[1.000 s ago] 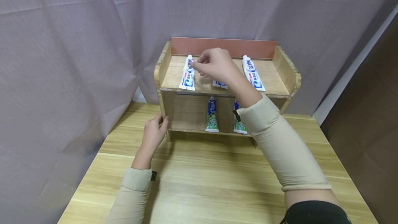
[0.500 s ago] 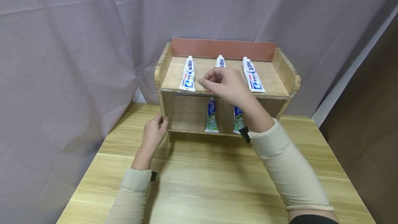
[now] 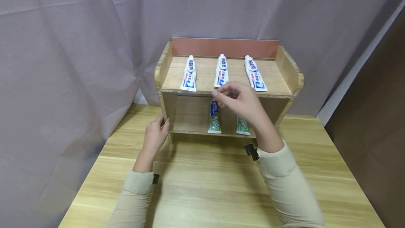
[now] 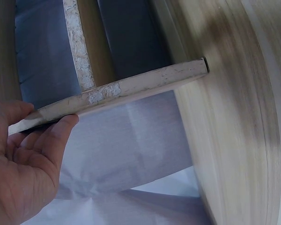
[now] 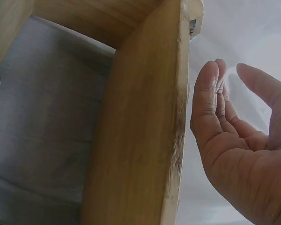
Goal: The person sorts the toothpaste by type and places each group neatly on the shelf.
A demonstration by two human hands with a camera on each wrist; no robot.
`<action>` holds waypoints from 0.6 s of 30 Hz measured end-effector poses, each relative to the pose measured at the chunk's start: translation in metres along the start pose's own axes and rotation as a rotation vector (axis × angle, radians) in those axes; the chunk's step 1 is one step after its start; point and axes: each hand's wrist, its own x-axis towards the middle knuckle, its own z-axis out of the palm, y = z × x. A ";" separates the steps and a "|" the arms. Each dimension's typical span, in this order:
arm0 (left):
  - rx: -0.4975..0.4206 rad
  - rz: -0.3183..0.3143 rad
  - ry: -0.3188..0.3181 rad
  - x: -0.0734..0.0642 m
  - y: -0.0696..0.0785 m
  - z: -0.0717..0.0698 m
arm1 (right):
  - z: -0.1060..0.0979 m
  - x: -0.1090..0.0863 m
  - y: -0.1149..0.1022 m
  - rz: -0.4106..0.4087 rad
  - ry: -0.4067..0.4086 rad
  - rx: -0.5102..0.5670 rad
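My left hand [image 3: 155,132] grips the left side panel of a small wooden shelf [image 3: 275,94]; in the left wrist view thumb and fingers pinch the panel's edge [image 4: 145,83]. In front of the upper board hovers my right hand [image 3: 242,102], holding nothing, with a gap between thumb and fingers in the right wrist view. Three white toothpaste tubes lie on the upper board: a left tube [image 3: 189,74], a middle tube [image 3: 222,70] and a right tube [image 3: 255,74]. Below are two green and blue toothpaste tubes, a left one [image 3: 214,120] and a right one [image 3: 243,126] partly hidden by my hand.
The shelf stands on a wood-grain table [image 3: 196,185], its raised side walls and a reddish back strip [image 3: 224,48] bordering the upper board. Grey cloth [image 3: 79,62] hangs behind and to the left. A brown surface [image 3: 370,115] rises at the right.
My right hand has drawn back from the upper board, down and toward me, uncovering the middle white tube. My left hand keeps its hold on the side panel.
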 end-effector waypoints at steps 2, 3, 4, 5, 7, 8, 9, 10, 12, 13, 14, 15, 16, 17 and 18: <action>0.007 0.004 0.003 0.000 0.001 0.001 | -0.001 -0.008 0.006 -0.006 0.014 0.020; 0.011 0.006 0.006 0.001 0.001 0.001 | -0.002 -0.013 0.010 -0.008 0.026 0.023; 0.018 0.005 0.011 0.000 0.001 0.001 | -0.001 -0.019 0.013 -0.008 0.037 0.028; 0.021 0.007 0.014 0.000 0.000 0.001 | 0.000 -0.025 0.017 -0.006 0.050 0.032; 0.017 0.013 0.016 0.000 0.001 0.000 | 0.002 -0.038 0.025 0.000 0.075 0.035; 0.015 0.015 0.016 0.000 0.001 0.000 | 0.003 -0.045 0.029 0.008 0.086 0.037; 0.007 0.020 0.015 0.001 0.001 0.000 | 0.004 -0.051 0.033 0.017 0.095 0.044; 0.002 0.021 0.016 0.002 0.001 0.000 | 0.005 -0.057 0.037 0.028 0.102 0.054; 0.000 0.021 0.021 0.003 0.001 0.000 | 0.008 -0.068 0.047 0.047 0.116 0.069; 0.006 0.021 0.024 0.003 0.001 0.000 | 0.009 -0.073 0.051 0.058 0.122 0.073; 0.009 0.020 0.025 0.003 0.000 0.000 | 0.010 -0.077 0.057 0.069 0.127 0.082; 0.011 0.019 0.025 0.003 -0.001 0.001 | 0.011 -0.081 0.062 0.082 0.129 0.089; 0.015 0.016 0.026 0.003 -0.001 0.001 | 0.012 -0.085 0.068 0.094 0.130 0.099; 0.017 0.015 0.024 0.002 -0.002 0.001 | 0.014 -0.089 0.074 0.107 0.129 0.107; 0.016 0.017 0.023 0.002 -0.002 0.001 | 0.014 -0.093 0.079 0.120 0.127 0.113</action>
